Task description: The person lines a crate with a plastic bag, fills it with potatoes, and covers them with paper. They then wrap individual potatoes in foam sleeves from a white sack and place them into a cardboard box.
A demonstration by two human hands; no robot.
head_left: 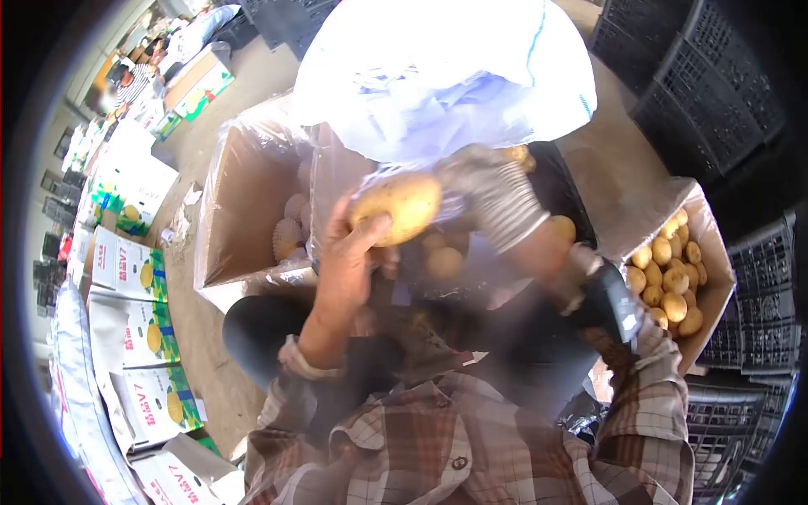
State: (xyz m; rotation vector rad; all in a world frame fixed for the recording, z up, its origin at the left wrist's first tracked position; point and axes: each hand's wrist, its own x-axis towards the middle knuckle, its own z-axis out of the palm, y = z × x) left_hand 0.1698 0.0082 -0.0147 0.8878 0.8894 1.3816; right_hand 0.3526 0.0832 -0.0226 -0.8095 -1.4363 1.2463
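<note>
My left hand (352,252) is closed around a yellow melon (397,207), with the thumb pressed on its near side. Close to the melon's right end is my right hand (486,185), in a pale knitted glove and smeared by motion. Something whitish and thin shows between glove and melon, too blurred to name. Just beyond my hands lies a heap of thin white sheets or nets (438,105) in a bright white sack (555,80). Below the hands, more yellow melons (444,263) rest in a dark crate, partly hidden by my right arm.
A plastic-lined cardboard box (240,202) on the left holds several net-wrapped fruits (288,240). To the right, another lined box (711,316) contains many bare melons (673,279). Black crates (715,93) stack along the right; printed cartons (130,265) line the left. A person (126,84) is far left.
</note>
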